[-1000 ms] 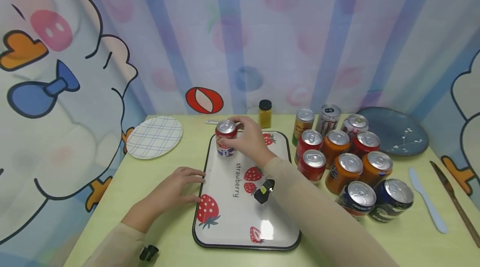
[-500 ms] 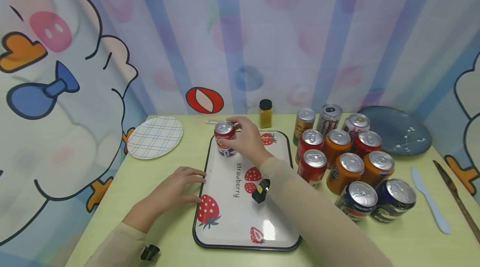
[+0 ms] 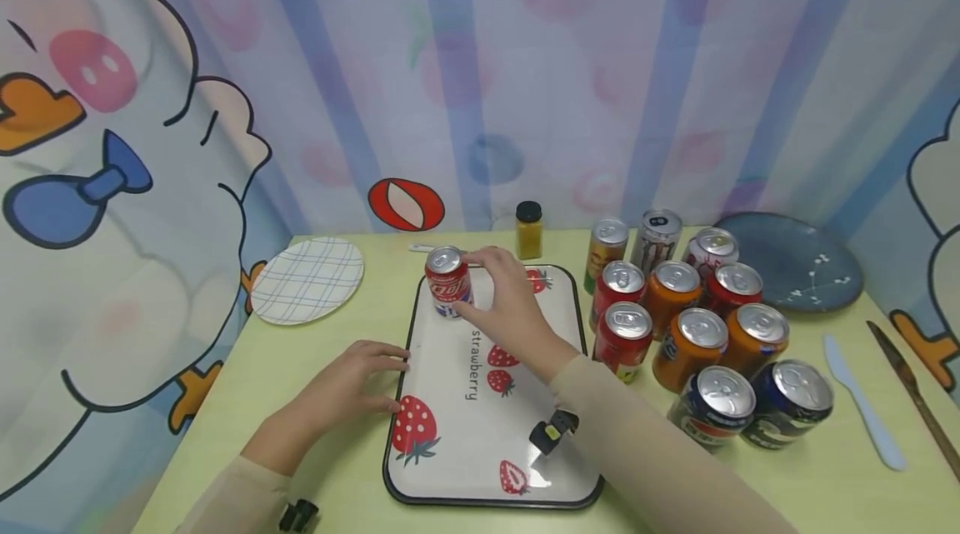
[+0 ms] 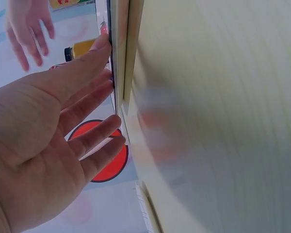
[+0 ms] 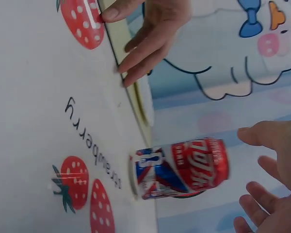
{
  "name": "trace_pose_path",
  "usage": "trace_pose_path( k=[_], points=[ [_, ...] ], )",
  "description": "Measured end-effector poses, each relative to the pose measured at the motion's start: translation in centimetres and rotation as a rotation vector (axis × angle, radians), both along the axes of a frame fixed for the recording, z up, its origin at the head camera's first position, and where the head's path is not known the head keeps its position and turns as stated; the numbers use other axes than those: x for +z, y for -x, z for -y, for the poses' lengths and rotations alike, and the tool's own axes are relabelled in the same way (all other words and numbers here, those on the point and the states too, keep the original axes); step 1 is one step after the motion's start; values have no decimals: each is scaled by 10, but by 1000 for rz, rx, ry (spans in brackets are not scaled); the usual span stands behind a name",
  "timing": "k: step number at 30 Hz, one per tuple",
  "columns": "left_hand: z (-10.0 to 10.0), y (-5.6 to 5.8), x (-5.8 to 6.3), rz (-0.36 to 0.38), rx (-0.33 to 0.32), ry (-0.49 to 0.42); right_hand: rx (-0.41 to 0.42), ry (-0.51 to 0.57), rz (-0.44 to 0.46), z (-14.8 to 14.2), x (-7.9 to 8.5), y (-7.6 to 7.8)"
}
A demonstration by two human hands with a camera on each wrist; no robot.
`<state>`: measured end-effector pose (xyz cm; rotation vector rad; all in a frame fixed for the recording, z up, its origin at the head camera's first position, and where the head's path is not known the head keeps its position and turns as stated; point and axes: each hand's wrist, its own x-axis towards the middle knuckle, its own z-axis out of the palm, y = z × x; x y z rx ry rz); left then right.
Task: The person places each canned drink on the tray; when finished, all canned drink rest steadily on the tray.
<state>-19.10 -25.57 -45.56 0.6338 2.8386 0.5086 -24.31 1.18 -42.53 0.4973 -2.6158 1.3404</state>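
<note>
A red, white and blue soda can (image 3: pixel 448 284) stands upright on the far left corner of the strawberry-print tray (image 3: pixel 450 451). Just right of it is my right hand (image 3: pixel 517 313), its thumb and fingers spread. The right wrist view shows a gap between the can (image 5: pixel 182 167) and the right hand (image 5: pixel 276 179). My left hand (image 3: pixel 348 380) rests at the tray's left rim, fingers extended. In the left wrist view the fingertips of the left hand (image 4: pixel 63 116) meet the tray's edge, with nothing gripped.
Several soda cans (image 3: pixel 701 334) stand grouped right of the tray. Behind them lies a dark blue plate (image 3: pixel 817 267); two knives, one light blue (image 3: pixel 862 401) and one brown (image 3: pixel 911 392), lie far right. A yellow jar (image 3: pixel 528 232) stands behind the tray, a checked plate (image 3: pixel 307 280) to the left.
My right hand has let go of the soda can and drawn back a little to the right and toward me. The can stays on the tray; the left hand keeps its place.
</note>
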Motion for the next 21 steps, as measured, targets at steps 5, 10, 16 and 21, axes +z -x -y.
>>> trace_pose_path(
  k=[5,10,16,21],
  points=[
    [-2,0,-1,3,13,30,27,-68,-70,-26,14,-27],
    [-4,-1,-1,16,29,26,104,-195,-98,-58,28,-52],
    [-3,0,0,-3,10,33,213,-311,-125,-100,39,-74],
    [-3,0,0,-16,7,33,263,-315,-153,-139,45,-88]
  ],
)
